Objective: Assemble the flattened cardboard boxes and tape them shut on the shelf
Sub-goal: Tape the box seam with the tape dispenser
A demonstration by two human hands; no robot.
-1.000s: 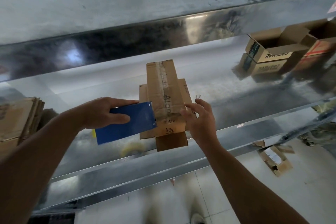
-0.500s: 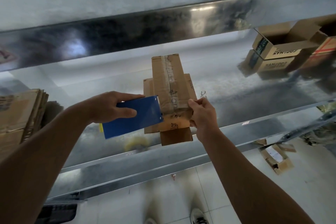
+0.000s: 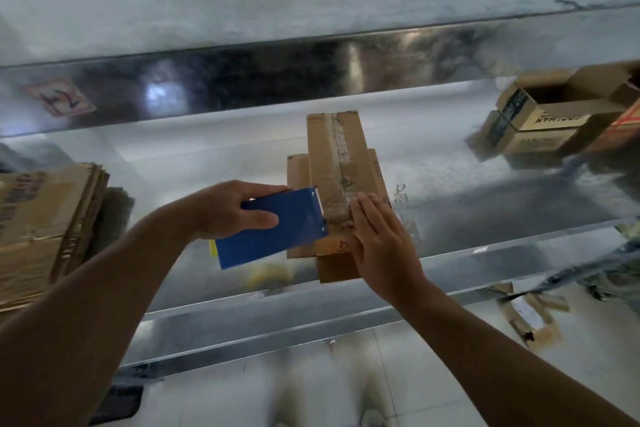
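Pale floor tiles (image 3: pixel 214 399) show beneath the shiny metal shelf (image 3: pixel 485 204). The left hand (image 3: pixel 225 211) grips a blue tape dispenser (image 3: pixel 277 236) beside the box (image 3: pixel 337 156) mid-shelf. The right hand (image 3: pixel 381 239) presses its taped top, fingers straight. Flattened cardboard (image 3: pixel 45 218) lies left, open boxes (image 3: pixel 554 114) far right.

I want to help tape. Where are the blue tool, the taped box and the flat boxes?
blue tool (image 3: pixel 287 239): head view, flat blue face.
taped box (image 3: pixel 337 163): head view, taped top.
flat boxes (image 3: pixel 41 218): head view, stack's top sheet.

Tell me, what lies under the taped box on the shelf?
A wider cardboard piece lies under the taped box, showing at both sides and the near end. Its middle is covered.
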